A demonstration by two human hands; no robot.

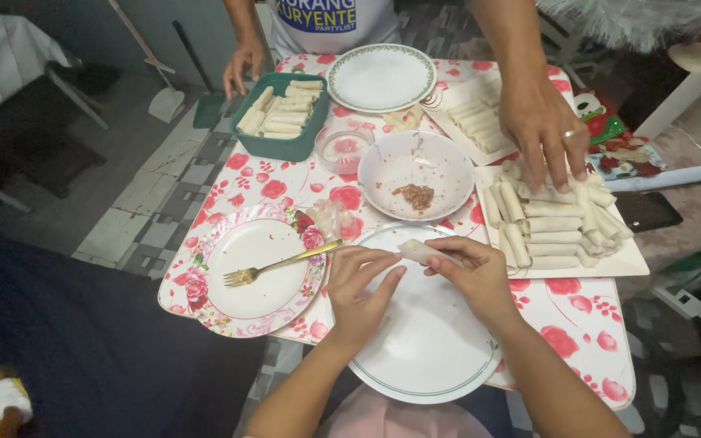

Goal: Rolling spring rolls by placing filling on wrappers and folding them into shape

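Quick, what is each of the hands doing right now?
Left hand: fingers curled, touching the end of the spring roll over the white plate.
Right hand: closed on the spring roll, pinching it.

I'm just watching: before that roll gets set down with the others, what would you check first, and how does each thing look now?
1. Roll held by both hands: left hand, right hand: ok.
2. Roll sealed shut: cannot tell.
3. White plate below the hands: ok.
4. Space on the tray of finished rolls: cannot tell.
5. Other person's hand over the tray, in the way: not ok.
6. Filling left in the bowl: ok, a little.
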